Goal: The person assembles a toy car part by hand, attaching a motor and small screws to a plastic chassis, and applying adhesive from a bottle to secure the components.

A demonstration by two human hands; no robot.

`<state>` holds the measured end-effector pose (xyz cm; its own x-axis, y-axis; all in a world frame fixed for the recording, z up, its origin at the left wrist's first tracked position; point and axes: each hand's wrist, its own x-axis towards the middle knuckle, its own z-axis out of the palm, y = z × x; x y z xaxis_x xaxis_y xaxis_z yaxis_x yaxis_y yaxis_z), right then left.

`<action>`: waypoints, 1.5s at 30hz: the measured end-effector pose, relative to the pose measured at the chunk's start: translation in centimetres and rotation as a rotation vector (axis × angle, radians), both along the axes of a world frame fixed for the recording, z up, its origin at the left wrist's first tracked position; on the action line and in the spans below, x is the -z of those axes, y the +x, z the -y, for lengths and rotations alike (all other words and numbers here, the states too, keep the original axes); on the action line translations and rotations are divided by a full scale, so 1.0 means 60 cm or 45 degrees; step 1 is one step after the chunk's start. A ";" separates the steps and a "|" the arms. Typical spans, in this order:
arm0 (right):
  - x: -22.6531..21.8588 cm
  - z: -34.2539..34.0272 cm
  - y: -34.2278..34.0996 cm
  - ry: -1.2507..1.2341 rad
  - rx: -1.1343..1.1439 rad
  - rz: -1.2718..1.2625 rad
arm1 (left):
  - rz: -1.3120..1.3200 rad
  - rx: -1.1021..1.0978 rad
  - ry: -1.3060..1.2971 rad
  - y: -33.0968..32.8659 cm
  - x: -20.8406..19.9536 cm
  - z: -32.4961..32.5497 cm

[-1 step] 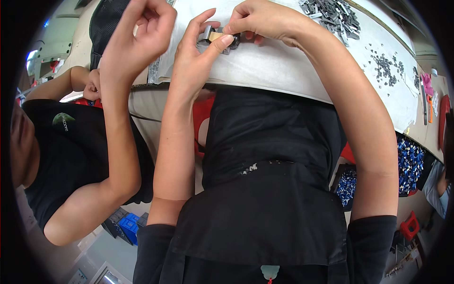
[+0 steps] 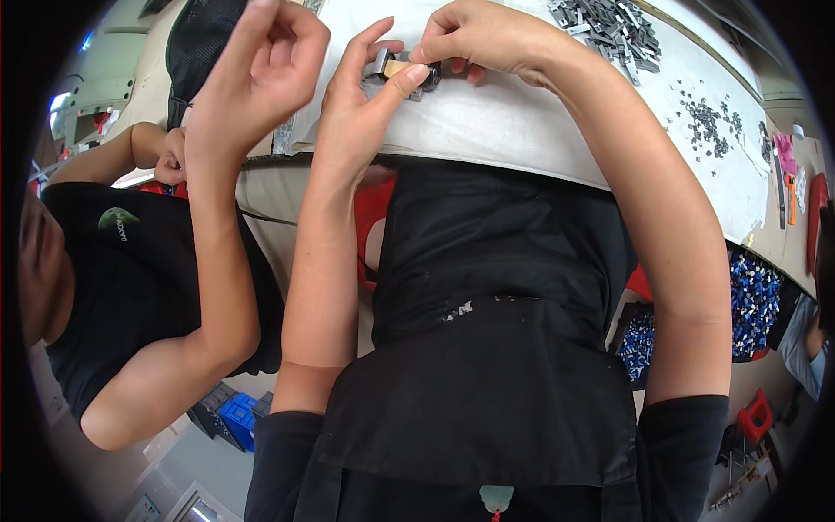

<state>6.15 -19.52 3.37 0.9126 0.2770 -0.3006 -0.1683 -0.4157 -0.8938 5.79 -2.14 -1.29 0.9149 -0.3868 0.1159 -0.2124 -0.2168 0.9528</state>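
On the white table covering [image 2: 487, 130], a small grey metal fixture [image 2: 381, 63] with a tan strip [image 2: 396, 67] and a black part [image 2: 432, 76] lies between my hands. My left hand [image 2: 365, 96] grips it, thumb pressed over the near side and fingers around the left end. Thumb and forefinger of my right hand [image 2: 465, 36] come together at its top right edge. Whatever tiny piece those fingertips hold, if any, is hidden.
At the far right are a pile of grey metal pieces [image 2: 613, 35] and scattered small dark parts [image 2: 711, 126]. A co-worker's raised hand [image 2: 261, 78] is close on my left, near a black mesh bag [image 2: 204, 52]. Bins of blue and white parts [image 2: 755, 296] stand below the table's right edge.
The co-worker's raised hand has shifted slightly and its fingers have loosened. My own hands and the fixture show almost no movement.
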 end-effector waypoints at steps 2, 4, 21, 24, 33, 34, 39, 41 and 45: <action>0.005 0.009 0.000 0.054 -0.003 0.003 | -0.025 -0.034 -0.033 -0.003 -0.004 0.003; -0.001 0.016 -0.012 0.185 0.045 0.072 | 0.017 -0.038 -0.037 -0.006 -0.006 0.000; 0.043 0.005 -0.089 0.358 0.428 0.465 | 0.048 0.168 -0.139 -0.019 0.003 -0.012; 0.022 0.013 -0.100 0.555 0.470 0.403 | -0.139 0.126 -0.399 -0.042 -0.033 0.010; -0.014 0.007 -0.121 0.906 0.557 0.374 | -0.082 -0.139 -0.609 -0.066 -0.075 0.037; -0.010 0.009 -0.119 0.904 0.554 0.373 | -0.082 -0.142 -0.612 -0.066 -0.076 0.035; -0.002 0.005 -0.116 0.664 0.591 0.426 | -0.116 -0.133 -0.591 -0.063 -0.070 0.032; 0.000 0.004 -0.116 0.660 0.583 0.401 | -0.137 -0.147 -0.572 -0.061 -0.064 0.031; 0.006 0.005 -0.113 0.812 0.543 0.340 | -0.109 -0.140 -0.488 -0.060 -0.051 0.028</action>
